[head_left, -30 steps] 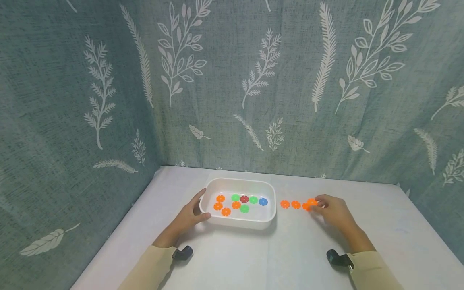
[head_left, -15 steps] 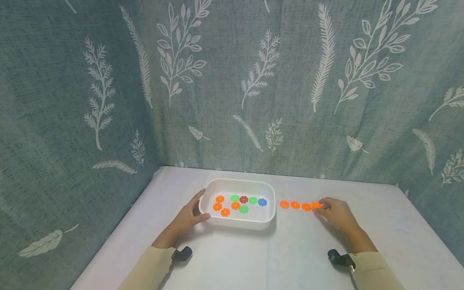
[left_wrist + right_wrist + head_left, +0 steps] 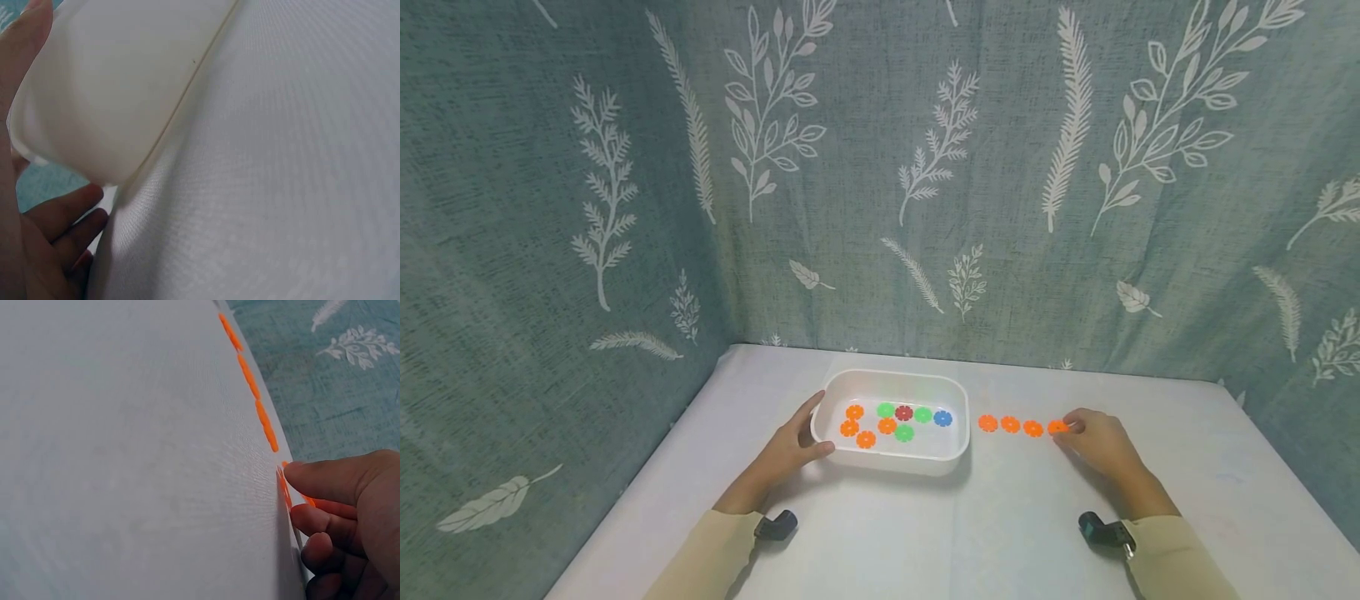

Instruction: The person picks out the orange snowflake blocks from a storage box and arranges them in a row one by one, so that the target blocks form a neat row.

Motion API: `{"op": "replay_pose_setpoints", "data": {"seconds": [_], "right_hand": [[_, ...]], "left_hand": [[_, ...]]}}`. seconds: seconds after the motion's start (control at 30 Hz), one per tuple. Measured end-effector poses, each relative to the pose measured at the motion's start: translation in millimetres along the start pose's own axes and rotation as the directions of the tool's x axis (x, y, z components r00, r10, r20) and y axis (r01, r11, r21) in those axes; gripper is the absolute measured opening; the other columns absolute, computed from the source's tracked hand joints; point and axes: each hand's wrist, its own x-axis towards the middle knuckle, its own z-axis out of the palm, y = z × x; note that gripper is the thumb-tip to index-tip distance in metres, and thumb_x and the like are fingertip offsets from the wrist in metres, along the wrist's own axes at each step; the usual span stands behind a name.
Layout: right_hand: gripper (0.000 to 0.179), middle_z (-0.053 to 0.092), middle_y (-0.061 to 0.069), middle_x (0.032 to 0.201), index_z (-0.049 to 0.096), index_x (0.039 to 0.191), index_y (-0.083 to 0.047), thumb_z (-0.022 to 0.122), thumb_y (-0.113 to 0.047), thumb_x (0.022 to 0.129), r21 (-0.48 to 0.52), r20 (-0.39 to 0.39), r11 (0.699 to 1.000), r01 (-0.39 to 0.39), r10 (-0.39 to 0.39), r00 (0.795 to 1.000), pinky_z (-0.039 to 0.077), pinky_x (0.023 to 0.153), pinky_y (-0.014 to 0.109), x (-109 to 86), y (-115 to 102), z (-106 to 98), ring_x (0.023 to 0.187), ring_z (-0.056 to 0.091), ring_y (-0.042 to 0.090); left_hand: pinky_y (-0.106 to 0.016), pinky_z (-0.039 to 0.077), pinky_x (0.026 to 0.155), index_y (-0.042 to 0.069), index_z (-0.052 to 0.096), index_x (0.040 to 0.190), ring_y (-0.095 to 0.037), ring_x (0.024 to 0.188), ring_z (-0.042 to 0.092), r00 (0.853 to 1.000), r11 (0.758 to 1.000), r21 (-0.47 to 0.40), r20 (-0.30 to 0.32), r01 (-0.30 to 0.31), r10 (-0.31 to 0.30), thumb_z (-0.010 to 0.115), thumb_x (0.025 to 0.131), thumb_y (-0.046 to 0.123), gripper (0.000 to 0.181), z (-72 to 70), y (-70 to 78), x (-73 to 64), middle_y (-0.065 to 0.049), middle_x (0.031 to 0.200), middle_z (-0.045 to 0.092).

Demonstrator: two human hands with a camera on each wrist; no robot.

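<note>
Rightmost orange disc (image 3: 1057,427) tipped flatter, right hand (image 3: 1102,446) pinching its edge, left hand (image 3: 786,450) clasping white tray (image 3: 895,461)

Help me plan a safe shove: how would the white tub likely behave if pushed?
The white tub is probably fairly stiff: its outline looks even and undented. It seems unlikely to tip, being broad and low. The colored discs might slide, since they lie flat inside.

- A table (image 3: 880,542) has a covering of white, finely textured fabric (image 3: 281,156).
- A blue-green curtain (image 3: 865,92) hangs behind it and along both sides.
- White leafy sprigs (image 3: 936,143), feathery fronds (image 3: 1070,121) and single leaves (image 3: 492,502) pattern the curtain, pointing different ways.
</note>
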Motion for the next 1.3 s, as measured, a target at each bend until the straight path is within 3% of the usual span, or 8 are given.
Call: {"op": "replay_pose_setpoints", "data": {"seconds": [0.37, 0.7, 0.97, 1.3], "right_hand": [[0.04, 0.065, 0.022, 0.106, 0.063, 0.115, 0.005, 0.069, -0.023, 0.088, 0.002, -0.002, 1.0, 0.001, -0.001, 1.0, 0.05, 0.083, 0.055, 5.3, 0.8, 2.2, 0.096, 0.06, 0.038], [0.039, 0.066, 0.021, 0.103, 0.064, 0.113, 0.007, 0.069, -0.022, 0.088, -0.004, 0.001, 1.0, 0.004, -0.004, 1.0, 0.049, 0.084, 0.055, 4.2, -0.9, -0.4, 0.095, 0.06, 0.037], [0.04, 0.065, 0.017, 0.101, 0.064, 0.113, 0.005, 0.071, -0.025, 0.087, 0.0, 0.048, 0.999, -0.05, 0.05, 0.998, 0.05, 0.081, 0.053, 5.5, 0.3, -2.7, 0.092, 0.059, 0.033], [0.041, 0.065, 0.021, 0.104, 0.064, 0.114, 0.006, 0.072, -0.024, 0.087, 0.011, 0.038, 0.998, -0.062, 0.062, 0.997, 0.049, 0.084, 0.055, 5.2, -0.5, -1.6, 0.095, 0.06, 0.037]], "left_hand": [[-0.064, 0.017, 0.109, 0.017, 0.024, 0.155, -0.039, 0.14, 0.03, 1.0, 1.0, 0.008, 0.008, -0.016, 0.016, 0.08, 0.078, 0.04, 0.098, -2.0, 0.9, -0.4, -0.016, 0.155, 0.031], [-0.064, 0.023, 0.108, 0.02, 0.023, 0.156, -0.038, 0.139, 0.032, 1.0, 1.0, 0.013, -0.004, 0.016, -0.016, 0.08, 0.078, 0.041, 0.098, 1.1, -0.7, 0.7, -0.014, 0.155, 0.032], [-0.064, 0.02, 0.108, 0.02, 0.023, 0.156, -0.038, 0.14, 0.029, 1.0, 0.999, 0.027, -0.003, 0.027, -0.027, 0.079, 0.079, 0.042, 0.098, 0.6, 1.0, 1.1, -0.014, 0.156, 0.03], [-0.064, 0.02, 0.108, 0.02, 0.022, 0.156, -0.038, 0.141, 0.028, 0.999, 0.998, 0.041, -0.005, 0.046, -0.045, 0.079, 0.078, 0.045, 0.1, 1.8, 1.9, 1.1, -0.014, 0.157, 0.029]]}}
